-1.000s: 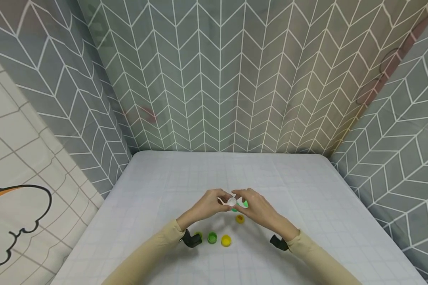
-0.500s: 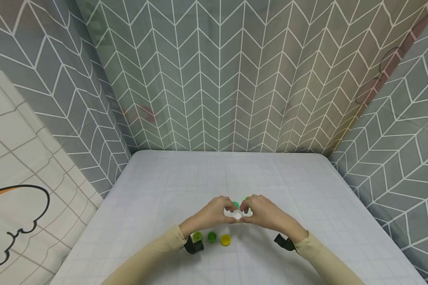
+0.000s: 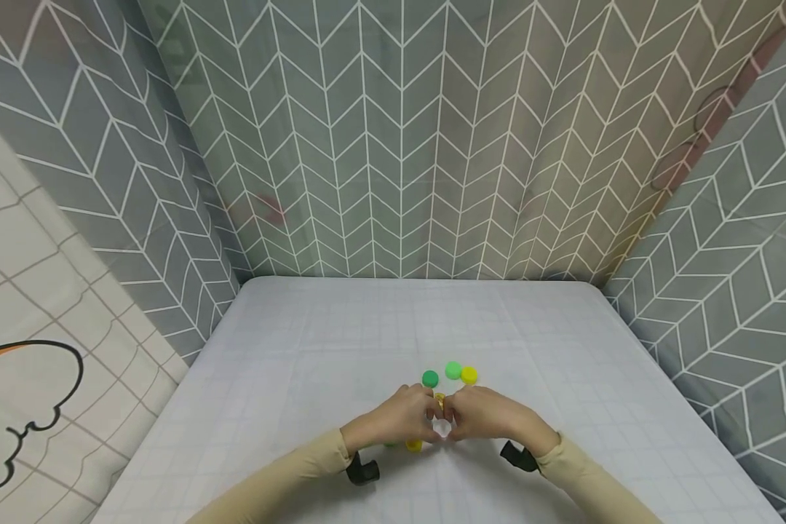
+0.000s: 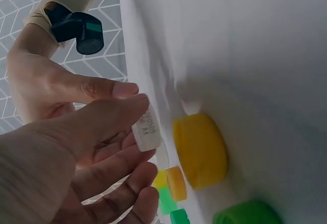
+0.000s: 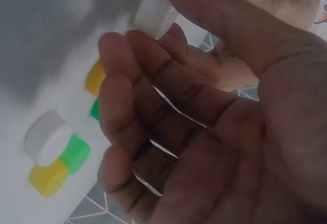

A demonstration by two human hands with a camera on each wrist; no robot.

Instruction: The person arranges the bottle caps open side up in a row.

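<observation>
My left hand [image 3: 398,416] and right hand [image 3: 487,413] meet over the near middle of the table, pinching one small white bottle cap [image 3: 442,428] between thumbs and fingers. Printed characters show on the white cap [image 4: 148,129] in the left wrist view; its ridged side appears in the right wrist view. Just beyond the hands lies an orange-yellow cap [image 3: 439,398], partly covered. A yellow cap [image 3: 414,445] sits beneath the left hand, mostly hidden. In the left wrist view, that larger yellow cap [image 4: 202,150] stands close to the fingertips, with a green cap [image 4: 248,214] beside it.
Farther back lie a dark green cap [image 3: 430,378], a light green cap [image 3: 453,370] and a yellow cap [image 3: 469,375]. The right wrist view shows another white cap [image 5: 48,138] beside them. A white cloth covers the table [image 3: 340,320]; patterned curtains [image 3: 393,145] surround it.
Both hands have come nearer to the body with the white cap between them. The back caps are now uncovered, while the front green and yellow caps have become largely hidden by the left hand.
</observation>
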